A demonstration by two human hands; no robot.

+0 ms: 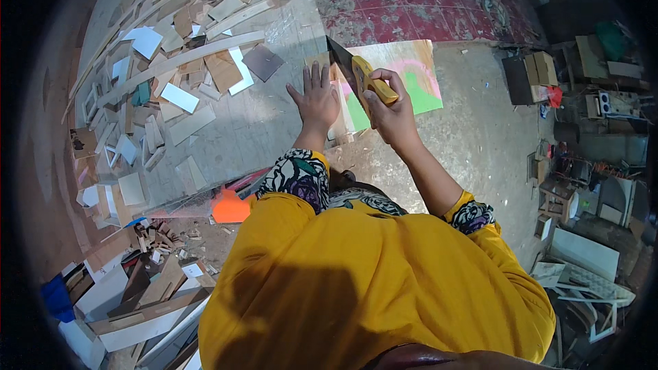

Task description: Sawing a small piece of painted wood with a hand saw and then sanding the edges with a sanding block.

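Observation:
A handsaw (365, 79) with a yellow handle and dark blade is gripped in my right hand (395, 115), its tip pointing away from me. The blade lies along a painted board (418, 68), close to the table's right edge; whether its teeth are in the wood cannot be made out. Pink and green patches cover this board, which juts out past the table over the floor. My left hand (317, 101) presses flat, fingers spread, at the table edge just left of the blade, on or beside the board's inner end.
Wood offcuts (179, 98) litter the worktable (240, 130) on the left. Further scraps (154, 294) are piled on the floor at lower left. An orange piece (230, 207) lies by the table's near edge. Boxes (540, 68) and a white panel (584, 251) line the right side.

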